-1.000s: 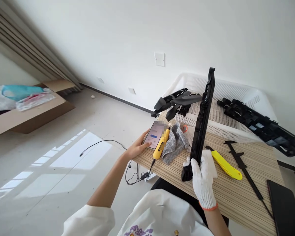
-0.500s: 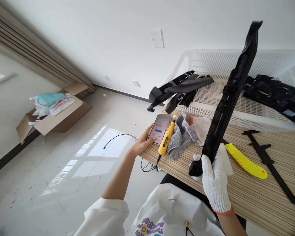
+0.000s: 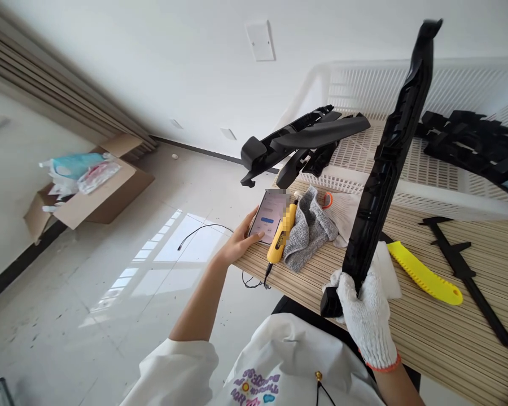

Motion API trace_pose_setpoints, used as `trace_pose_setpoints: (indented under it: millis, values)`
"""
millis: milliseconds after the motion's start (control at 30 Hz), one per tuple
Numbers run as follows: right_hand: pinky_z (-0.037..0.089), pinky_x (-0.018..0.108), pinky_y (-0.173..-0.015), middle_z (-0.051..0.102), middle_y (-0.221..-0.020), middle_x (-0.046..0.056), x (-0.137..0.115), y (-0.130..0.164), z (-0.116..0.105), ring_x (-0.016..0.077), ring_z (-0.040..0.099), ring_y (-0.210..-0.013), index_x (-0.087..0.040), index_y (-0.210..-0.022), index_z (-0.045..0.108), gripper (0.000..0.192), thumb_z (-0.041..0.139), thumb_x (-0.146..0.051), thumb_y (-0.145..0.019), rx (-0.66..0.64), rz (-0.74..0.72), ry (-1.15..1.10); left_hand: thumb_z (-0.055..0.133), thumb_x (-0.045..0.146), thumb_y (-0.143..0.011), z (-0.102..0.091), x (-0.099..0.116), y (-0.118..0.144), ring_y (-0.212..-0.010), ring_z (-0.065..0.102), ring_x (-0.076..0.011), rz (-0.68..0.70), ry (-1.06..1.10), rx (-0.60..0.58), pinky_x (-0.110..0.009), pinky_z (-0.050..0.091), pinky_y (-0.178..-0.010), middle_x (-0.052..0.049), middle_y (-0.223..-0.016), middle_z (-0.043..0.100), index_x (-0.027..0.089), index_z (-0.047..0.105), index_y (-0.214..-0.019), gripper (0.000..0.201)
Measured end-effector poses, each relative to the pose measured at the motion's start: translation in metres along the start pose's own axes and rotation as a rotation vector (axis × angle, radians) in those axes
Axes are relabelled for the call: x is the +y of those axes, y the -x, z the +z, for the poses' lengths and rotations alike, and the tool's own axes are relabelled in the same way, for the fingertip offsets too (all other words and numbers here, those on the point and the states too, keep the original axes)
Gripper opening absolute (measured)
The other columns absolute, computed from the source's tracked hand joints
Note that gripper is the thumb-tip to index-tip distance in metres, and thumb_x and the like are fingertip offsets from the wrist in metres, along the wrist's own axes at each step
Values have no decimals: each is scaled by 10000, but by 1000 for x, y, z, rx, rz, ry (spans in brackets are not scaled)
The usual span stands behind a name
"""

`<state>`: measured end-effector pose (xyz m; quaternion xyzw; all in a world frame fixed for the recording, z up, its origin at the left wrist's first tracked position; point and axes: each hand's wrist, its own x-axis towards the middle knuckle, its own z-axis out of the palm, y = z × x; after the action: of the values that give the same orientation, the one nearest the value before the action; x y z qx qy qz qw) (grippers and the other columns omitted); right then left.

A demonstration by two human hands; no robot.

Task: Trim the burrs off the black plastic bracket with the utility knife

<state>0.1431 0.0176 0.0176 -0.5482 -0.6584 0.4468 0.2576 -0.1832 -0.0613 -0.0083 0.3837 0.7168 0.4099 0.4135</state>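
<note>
Bare table (image 3: 406, 332) strip open at near edge; yellow tool (image 3: 424, 273), black caliper (image 3: 465, 269), grey cloth (image 3: 307, 231), white basket (image 3: 406, 194) crowd far side.

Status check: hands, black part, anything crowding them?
Right hand, gloved, grips long black part upright above table edge. Left hand bare, thumb on phone. Yellow tool and grey cloth beside phone.
</note>
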Motion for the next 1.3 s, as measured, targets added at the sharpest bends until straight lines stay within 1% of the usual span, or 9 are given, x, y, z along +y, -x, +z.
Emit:
trace_pose_setpoints:
  millis: [133, 333, 533, 633, 733, 967, 1067, 1167, 1300]
  values:
    - [590, 357, -646, 754, -794, 58, -8, -2, 0, 231, 727, -690, -231, -993, 558, 288, 565, -502, -895, 8, 75, 7, 697, 608, -885, 1, 3, -1, -1502, 447, -364, -19, 0, 3, -519, 371, -1265, -61, -1687, 403, 340, 227, -1669, 953]
    - [610, 401, -730, 753, -788, 64, -6, -4, 5, 241, 735, -718, -245, -978, 517, 239, 539, -479, -938, 29, -41, 2, 685, 637, -880, 3, 6, -1, -1545, 385, -357, 12, -7, -3, -501, 319, -1295, -57, -1713, 355, 320, 225, -1673, 970]
    - [647, 429, -825, 766, -895, 65, 0, -5, 5, 231, 745, -846, -224, -1077, 543, 330, 543, -537, -970, 16, -107, -134, 627, 644, -920, 2, 1, 0, -1605, 269, -334, 43, -66, 11, -507, 225, -1329, -47, -1741, 287, 328, 219, -1676, 915]
    - [671, 400, -671, 777, -955, 91, -3, -5, 1, 259, 749, -872, -223, -1121, 584, 399, 586, -574, -931, -21, -83, -201, 621, 647, -922, 2, 1, 0, -1613, 245, -341, 25, -84, 16, -532, 198, -1332, -38, -1746, 274, 343, 209, -1677, 912]
    - [639, 328, -507, 775, -1017, 108, -8, -4, -2, 270, 748, -883, -222, -1145, 602, 442, 603, -596, -909, -47, -40, -252, 634, 652, -905, 3, 4, 0, -1613, 242, -351, 34, -73, 9, -534, 191, -1334, -31, -1750, 260, 345, 194, -1680, 942]
    - [536, 207, -355, 757, -1125, 103, -17, -3, -3, 220, 737, -830, -211, -1103, 549, 450, 608, -620, -925, -130, 77, -335, 633, 659, -895, 6, 9, 1, -1613, 241, -352, 65, -60, 6, -522, 190, -1336, -26, -1757, 235, 336, 175, -1685, 968]
    - [544, 218, -352, 755, -1136, 110, -18, -1, -2, 232, 746, -841, -212, -1068, 545, 470, 604, -651, -912, -131, 126, -329, 643, 667, -887, 6, 9, 1, -1612, 238, -361, 52, -60, 13, -533, 188, -1334, -26, -1747, 270, 342, 200, -1680, 965]
    - [551, 214, -371, 761, -1120, 109, -18, 0, -3, 224, 743, -834, -221, -1087, 558, 467, 600, -650, -906, -107, 107, -277, 654, 639, -894, 5, 8, 1, -1620, 217, -349, 55, -60, 26, -516, 168, -1342, -15, -1740, 291, 345, 226, -1675, 938]
    - [607, 248, -469, 770, -1051, 117, -19, 0, -3, 225, 742, -829, -208, -1143, 577, 459, 592, -608, -919, -74, 82, -255, 660, 599, -911, 4, 7, 1, -1617, 235, -332, 55, -53, 22, -493, 181, -1341, -16, -1748, 268, 340, 244, -1671, 905]
